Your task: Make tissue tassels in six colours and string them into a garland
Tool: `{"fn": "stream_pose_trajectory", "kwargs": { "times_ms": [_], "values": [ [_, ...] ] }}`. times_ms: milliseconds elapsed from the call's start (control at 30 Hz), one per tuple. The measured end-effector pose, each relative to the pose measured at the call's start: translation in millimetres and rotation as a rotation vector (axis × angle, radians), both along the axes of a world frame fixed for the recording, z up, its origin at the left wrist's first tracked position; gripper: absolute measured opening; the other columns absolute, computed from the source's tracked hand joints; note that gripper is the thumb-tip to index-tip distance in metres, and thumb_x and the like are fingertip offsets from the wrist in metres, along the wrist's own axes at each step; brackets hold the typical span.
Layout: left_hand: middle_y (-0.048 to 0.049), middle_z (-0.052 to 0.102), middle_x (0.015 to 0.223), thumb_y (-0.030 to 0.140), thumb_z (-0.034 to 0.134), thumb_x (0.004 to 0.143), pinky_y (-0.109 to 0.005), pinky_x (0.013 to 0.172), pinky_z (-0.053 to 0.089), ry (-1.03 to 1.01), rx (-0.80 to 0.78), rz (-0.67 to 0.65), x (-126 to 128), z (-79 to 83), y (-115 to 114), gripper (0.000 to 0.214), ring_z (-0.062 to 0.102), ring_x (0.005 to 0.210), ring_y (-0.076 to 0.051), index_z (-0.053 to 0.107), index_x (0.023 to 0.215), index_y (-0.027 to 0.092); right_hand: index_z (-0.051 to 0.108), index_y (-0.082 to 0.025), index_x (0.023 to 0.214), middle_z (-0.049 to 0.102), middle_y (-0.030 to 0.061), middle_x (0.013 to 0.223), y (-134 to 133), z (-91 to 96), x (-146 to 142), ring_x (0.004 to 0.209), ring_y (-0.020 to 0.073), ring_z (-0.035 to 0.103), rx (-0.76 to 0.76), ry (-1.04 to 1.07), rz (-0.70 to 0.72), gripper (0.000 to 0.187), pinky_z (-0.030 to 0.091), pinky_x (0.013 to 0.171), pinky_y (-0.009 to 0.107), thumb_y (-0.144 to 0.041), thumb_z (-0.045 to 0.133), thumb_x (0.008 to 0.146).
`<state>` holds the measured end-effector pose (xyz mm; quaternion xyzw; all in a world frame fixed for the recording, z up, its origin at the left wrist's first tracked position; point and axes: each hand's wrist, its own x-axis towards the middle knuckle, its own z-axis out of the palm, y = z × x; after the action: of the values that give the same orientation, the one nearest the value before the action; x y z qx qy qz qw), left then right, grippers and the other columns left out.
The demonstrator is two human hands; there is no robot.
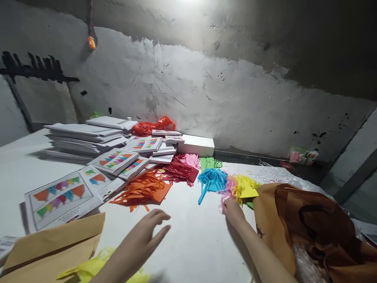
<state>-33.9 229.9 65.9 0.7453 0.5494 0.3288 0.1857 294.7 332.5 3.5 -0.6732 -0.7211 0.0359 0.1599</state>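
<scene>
My right hand (233, 212) is closed on a thin translucent pink strip (225, 197), which runs up between a blue fringed paper bundle (214, 180) and a yellow fringed paper bundle (249, 189). My left hand (149, 232) hovers above the white table with thumb and fingers apart, holding nothing. The orange fringed bundle (144, 188) lies just beyond it. Farther back are a dark red bundle (182, 171), a light pink bundle (192, 160) and a green bundle (209, 163).
Printed flat packs (63, 196) with bunting pictures spread along the left, before tall white stacks (79, 135). A brown bag (294, 224) bulges at right. A tan envelope (53, 243) and yellow plastic (97, 265) lie near-left. A white box (196, 146) and red plastic bag (154, 126) stand at the wall.
</scene>
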Motion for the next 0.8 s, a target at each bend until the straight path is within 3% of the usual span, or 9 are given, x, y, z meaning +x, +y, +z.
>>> {"fn": "stream_pose_trajectory", "kwargs": {
  "times_ms": [100, 200, 267, 367, 467, 533, 600, 700, 800],
  "values": [
    [-0.0098, 0.074, 0.099, 0.041, 0.055, 0.087, -0.034, 0.080, 0.051, -0.028, -0.247, -0.177, 54, -0.7, 34, 0.031, 0.068, 0.088, -0.026, 0.075, 0.093, 0.018, 0.067, -0.016, 0.092, 0.068, 0.0025, 0.097, -50, -8.4, -5, 0.087, 0.0152, 0.065, -0.008, 0.009, 0.204, 0.009, 0.052, 0.079, 0.030, -0.016, 0.058, 0.096],
    [-0.0069, 0.076, 0.087, 0.037, 0.067, 0.081, -0.032, 0.077, 0.051, -0.051, -0.362, -0.230, 105, -23.3, 67, 0.021, 0.069, 0.084, -0.026, 0.075, 0.086, 0.018, 0.067, -0.018, 0.086, 0.067, 0.0018, 0.091, -104, -15.9, -13, 0.081, 0.0135, 0.063, 0.016, 0.036, 0.342, 0.021, 0.045, 0.072, 0.023, -0.003, 0.052, 0.089],
    [-0.0088, 0.075, 0.094, 0.033, 0.073, 0.079, -0.035, 0.080, 0.052, -0.064, -0.410, -0.230, 135, -42.2, 83, 0.025, 0.069, 0.089, -0.027, 0.074, 0.096, 0.015, 0.068, -0.020, 0.090, 0.068, 0.0021, 0.093, -131, -24.7, -21, 0.083, 0.0151, 0.063, 0.031, 0.050, 0.429, 0.019, 0.044, 0.072, 0.023, -0.005, 0.057, 0.084],
    [-0.0091, 0.069, 0.110, 0.032, 0.068, 0.090, -0.041, 0.086, 0.054, -0.099, -0.480, -0.219, 166, -66.1, 95, 0.033, 0.067, 0.095, -0.023, 0.064, 0.116, 0.014, 0.070, -0.021, 0.089, 0.070, 0.0018, 0.089, -157, -43.2, -31, 0.080, 0.0163, 0.063, 0.037, 0.052, 0.554, 0.016, 0.043, 0.069, 0.022, -0.010, 0.065, 0.079],
    [-0.0070, 0.066, 0.111, 0.033, 0.062, 0.096, -0.039, 0.081, 0.058, -0.174, -0.555, -0.221, 177, -81.8, 95, 0.028, 0.067, 0.092, -0.020, 0.062, 0.118, 0.015, 0.069, -0.022, 0.079, 0.070, -0.0005, 0.079, -172, -51.4, -32, 0.066, 0.0145, 0.061, 0.024, 0.057, 0.637, 0.003, 0.043, 0.061, 0.021, -0.020, 0.072, 0.077],
    [-0.0048, 0.067, 0.101, 0.032, 0.062, 0.096, -0.034, 0.073, 0.058, -0.252, -0.602, -0.223, 176, -87.7, 89, 0.024, 0.066, 0.082, -0.016, 0.064, 0.110, 0.014, 0.071, -0.023, 0.085, 0.071, -0.0002, 0.083, -177, -42.8, -26, 0.068, 0.0149, 0.062, 0.010, 0.121, 0.639, 0.010, 0.045, 0.063, 0.022, -0.030, 0.074, 0.079],
    [-0.0015, 0.066, 0.087, 0.028, 0.064, 0.094, -0.028, 0.063, 0.055, -0.355, -0.627, -0.209, 172, -89.5, 82, 0.018, 0.063, 0.069, -0.013, 0.064, 0.104, 0.013, 0.069, -0.023, 0.099, 0.071, 0.0017, 0.093, -178, -25.5, -16, 0.077, 0.0158, 0.065, 0.015, 0.273, 0.537, 0.014, 0.049, 0.069, 0.023, -0.032, 0.066, 0.090],
    [0.0008, 0.062, 0.075, 0.016, 0.067, 0.084, -0.023, 0.054, 0.046, -0.538, -0.620, -0.171, 163, -82.9, 65, 0.019, 0.056, 0.057, -0.010, 0.066, 0.102, 0.011, 0.065, -0.021, 0.099, 0.068, 0.0040, 0.092, -172, -1.1, -6, 0.083, 0.0167, 0.065, 0.170, 0.455, 0.314, 0.018, 0.050, 0.074, 0.026, -0.023, 0.048, 0.101],
    [0.0008, 0.060, 0.076, 0.016, 0.067, 0.074, -0.023, 0.053, 0.044, -0.709, -0.591, -0.148, 155, -65.8, 43, 0.032, 0.055, 0.059, -0.010, 0.065, 0.106, 0.011, 0.064, -0.020, 0.101, 0.067, 0.0068, 0.094, -165, 7.4, -9, 0.088, 0.0194, 0.064, 0.356, 0.435, 0.283, 0.019, 0.051, 0.080, 0.031, -0.018, 0.045, 0.101]
  ]
}}
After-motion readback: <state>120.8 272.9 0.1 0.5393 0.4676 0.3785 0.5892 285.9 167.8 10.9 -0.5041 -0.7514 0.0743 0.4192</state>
